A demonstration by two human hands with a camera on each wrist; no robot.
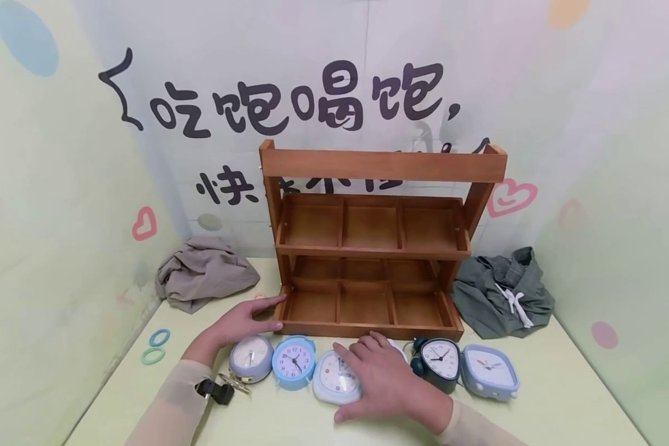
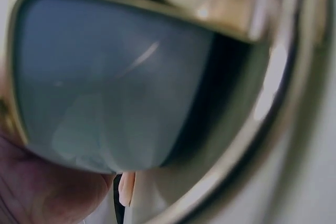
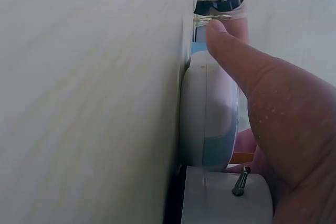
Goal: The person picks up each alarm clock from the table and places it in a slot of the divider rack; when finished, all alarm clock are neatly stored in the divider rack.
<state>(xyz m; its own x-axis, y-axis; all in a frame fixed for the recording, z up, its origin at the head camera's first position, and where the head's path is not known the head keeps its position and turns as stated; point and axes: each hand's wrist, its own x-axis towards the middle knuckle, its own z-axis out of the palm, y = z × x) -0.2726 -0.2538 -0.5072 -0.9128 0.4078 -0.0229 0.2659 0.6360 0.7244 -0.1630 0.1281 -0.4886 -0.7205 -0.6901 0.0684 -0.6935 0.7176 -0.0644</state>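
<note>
At the lower left corner of the brown wooden shelf (image 1: 368,330), my left hand (image 1: 242,322) rests with thumb and forefinger extended against the frame. My right hand (image 1: 387,381) lies spread over the middle of a row of clocks. Its fingers overlap a white and pale blue clock (image 1: 330,381) and mostly hide a white clock (image 1: 397,348) beside it. In the right wrist view, the thumb stretches along the side of the pale blue clock (image 3: 210,108), and a white clock (image 3: 223,198) with a metal peg is nearby. Shiny blurred metal (image 2: 273,82) fills much of the left wrist view.
A lilac clock (image 1: 251,352) and a blue clock (image 1: 293,364) stand left in the row; a dark green clock (image 1: 443,358) and a light blue clock (image 1: 489,367) stand right. Brown cloth (image 1: 203,272) and green cloth (image 1: 504,294) flank the shelf. Two rings (image 1: 153,355) lie left.
</note>
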